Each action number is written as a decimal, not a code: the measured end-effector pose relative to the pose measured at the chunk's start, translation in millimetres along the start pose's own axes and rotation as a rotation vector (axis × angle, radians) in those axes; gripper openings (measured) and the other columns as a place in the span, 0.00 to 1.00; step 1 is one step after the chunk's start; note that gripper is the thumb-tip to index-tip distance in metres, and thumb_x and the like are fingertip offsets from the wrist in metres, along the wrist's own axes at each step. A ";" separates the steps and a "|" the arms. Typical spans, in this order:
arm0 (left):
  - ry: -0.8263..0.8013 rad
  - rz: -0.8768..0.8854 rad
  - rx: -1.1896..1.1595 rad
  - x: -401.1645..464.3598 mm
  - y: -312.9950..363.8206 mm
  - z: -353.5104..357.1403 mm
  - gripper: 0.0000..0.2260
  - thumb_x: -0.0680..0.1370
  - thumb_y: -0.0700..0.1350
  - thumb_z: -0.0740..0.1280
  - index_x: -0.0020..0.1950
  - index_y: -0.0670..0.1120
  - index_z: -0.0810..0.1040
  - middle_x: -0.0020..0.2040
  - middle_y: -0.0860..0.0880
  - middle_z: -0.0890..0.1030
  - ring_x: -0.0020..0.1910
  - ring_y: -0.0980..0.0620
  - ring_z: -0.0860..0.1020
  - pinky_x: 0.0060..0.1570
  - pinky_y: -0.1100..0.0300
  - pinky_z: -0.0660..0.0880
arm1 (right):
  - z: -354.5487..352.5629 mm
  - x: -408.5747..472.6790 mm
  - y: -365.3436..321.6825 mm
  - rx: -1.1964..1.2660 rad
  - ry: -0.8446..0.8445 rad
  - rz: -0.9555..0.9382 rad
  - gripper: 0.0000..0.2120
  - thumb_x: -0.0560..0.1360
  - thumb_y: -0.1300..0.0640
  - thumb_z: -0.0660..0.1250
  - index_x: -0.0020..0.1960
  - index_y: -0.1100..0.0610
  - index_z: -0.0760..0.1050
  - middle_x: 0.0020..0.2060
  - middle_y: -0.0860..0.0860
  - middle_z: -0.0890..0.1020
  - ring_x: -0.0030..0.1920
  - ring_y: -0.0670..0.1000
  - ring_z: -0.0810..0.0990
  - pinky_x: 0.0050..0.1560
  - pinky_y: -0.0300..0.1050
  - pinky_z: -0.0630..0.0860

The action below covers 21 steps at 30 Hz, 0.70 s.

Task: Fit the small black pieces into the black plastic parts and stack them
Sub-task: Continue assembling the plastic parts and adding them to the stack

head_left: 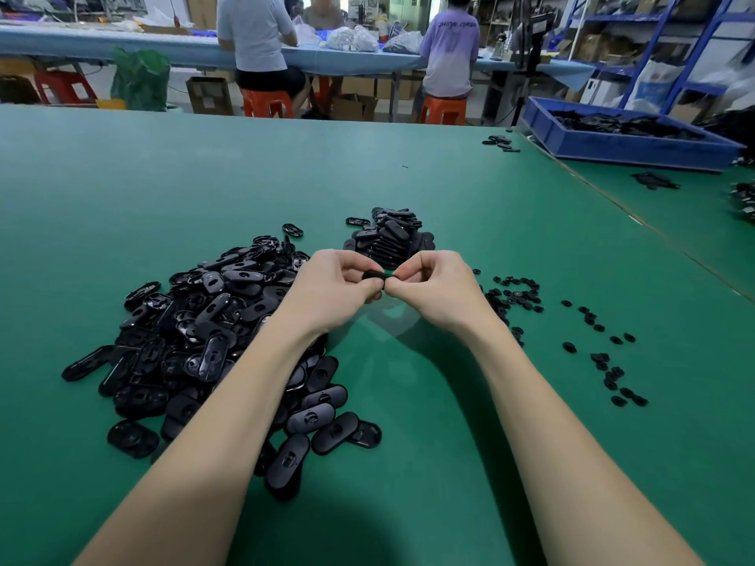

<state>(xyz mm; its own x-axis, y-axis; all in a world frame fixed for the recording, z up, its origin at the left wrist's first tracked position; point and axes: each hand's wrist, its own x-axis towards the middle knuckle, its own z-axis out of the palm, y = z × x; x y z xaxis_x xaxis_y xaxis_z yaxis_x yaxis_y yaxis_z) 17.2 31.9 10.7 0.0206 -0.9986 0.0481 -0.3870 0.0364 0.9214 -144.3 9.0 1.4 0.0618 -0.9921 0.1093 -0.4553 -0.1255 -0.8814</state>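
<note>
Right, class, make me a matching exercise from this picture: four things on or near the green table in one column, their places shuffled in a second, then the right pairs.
Things:
1. big heap of oval parts
2. stacked parts
3. small loose pieces
4. blue crate

Places:
A. far right edge of the table
B. just beyond the hands
C. under the left forearm
D. scattered right of the right hand

Pairs: 1-C, 2-B, 3-D, 4-A
</note>
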 end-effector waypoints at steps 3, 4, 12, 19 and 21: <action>0.001 0.004 -0.008 1.4 0.5 2.8 0.07 0.75 0.37 0.72 0.44 0.49 0.82 0.36 0.48 0.85 0.39 0.51 0.83 0.54 0.52 0.80 | -1.5 0.4 1.5 0.014 0.002 -0.007 0.07 0.69 0.55 0.77 0.38 0.52 0.79 0.24 0.40 0.77 0.24 0.38 0.71 0.28 0.29 0.66; -0.007 0.001 -0.022 1.6 0.2 2.9 0.06 0.76 0.36 0.72 0.45 0.48 0.82 0.36 0.48 0.85 0.38 0.52 0.82 0.53 0.54 0.80 | -2.2 0.1 2.0 0.026 -0.004 -0.008 0.07 0.69 0.56 0.77 0.38 0.52 0.78 0.24 0.40 0.77 0.25 0.39 0.71 0.28 0.30 0.67; -0.057 -0.022 -0.247 -1.5 1.4 -5.3 0.07 0.76 0.32 0.71 0.47 0.43 0.82 0.38 0.46 0.85 0.34 0.58 0.83 0.41 0.69 0.79 | -2.2 -1.5 -1.0 0.120 -0.033 -0.011 0.06 0.71 0.58 0.76 0.39 0.52 0.80 0.30 0.44 0.80 0.32 0.44 0.75 0.35 0.36 0.71; -0.043 -0.052 -0.250 -3.0 1.3 -3.1 0.07 0.75 0.33 0.73 0.45 0.44 0.82 0.38 0.46 0.85 0.37 0.53 0.82 0.45 0.66 0.80 | -1.0 -2.7 -1.8 0.108 -0.035 -0.009 0.08 0.72 0.59 0.76 0.37 0.52 0.78 0.28 0.43 0.78 0.29 0.43 0.72 0.33 0.35 0.69; -0.045 -0.052 -0.275 -2.8 1.2 -2.2 0.07 0.75 0.33 0.73 0.46 0.44 0.82 0.40 0.45 0.86 0.38 0.53 0.83 0.46 0.65 0.80 | -2.5 -3.0 -1.8 0.114 -0.029 -0.008 0.08 0.72 0.58 0.76 0.37 0.52 0.78 0.27 0.43 0.77 0.28 0.43 0.72 0.32 0.34 0.69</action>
<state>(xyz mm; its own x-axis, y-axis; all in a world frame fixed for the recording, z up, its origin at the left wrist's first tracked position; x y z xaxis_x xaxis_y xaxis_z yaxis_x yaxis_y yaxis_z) 18.7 34.8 12.5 -0.0092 -0.9999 -0.0136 -0.1215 -0.0124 0.9925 -145.9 12.2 3.8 0.0917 -0.9903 0.1044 -0.3506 -0.1303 -0.9274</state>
